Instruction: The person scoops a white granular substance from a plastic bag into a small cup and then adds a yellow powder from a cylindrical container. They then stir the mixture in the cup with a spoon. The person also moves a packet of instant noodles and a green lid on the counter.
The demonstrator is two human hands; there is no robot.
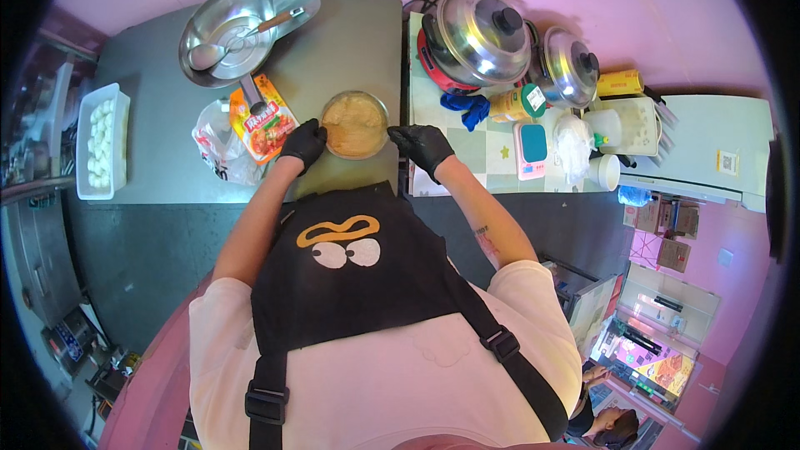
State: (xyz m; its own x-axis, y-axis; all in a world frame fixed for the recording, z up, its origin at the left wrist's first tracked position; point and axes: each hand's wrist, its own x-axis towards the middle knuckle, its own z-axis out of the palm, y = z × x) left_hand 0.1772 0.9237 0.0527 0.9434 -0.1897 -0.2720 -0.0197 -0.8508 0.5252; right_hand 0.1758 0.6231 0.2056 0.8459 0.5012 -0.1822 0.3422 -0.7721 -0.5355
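Observation:
A round bowl of tan paste (355,124) rests on the metal table (150,156) in front of me. My left hand (305,145), in a black glove, has its fingertips at the bowl's left rim. On the opposite side, my right hand (422,145), also gloved in black, touches or nearly touches the right rim with its fingers together. Left of the bowl lies an orange food packet (264,128), beside a crumpled plastic bag (219,153). Behind them stands a steel basin (209,19) holding a ladle (207,57) and a wooden-handled utensil (275,20).
A white tub of pale pieces (119,156) stands far left. On the right-hand table are lidded pots (481,37), a green-lidded jar (512,105), a blue cloth (467,109), a small scale (530,150) and a plastic bag (573,144). Another person (609,419) is at lower right.

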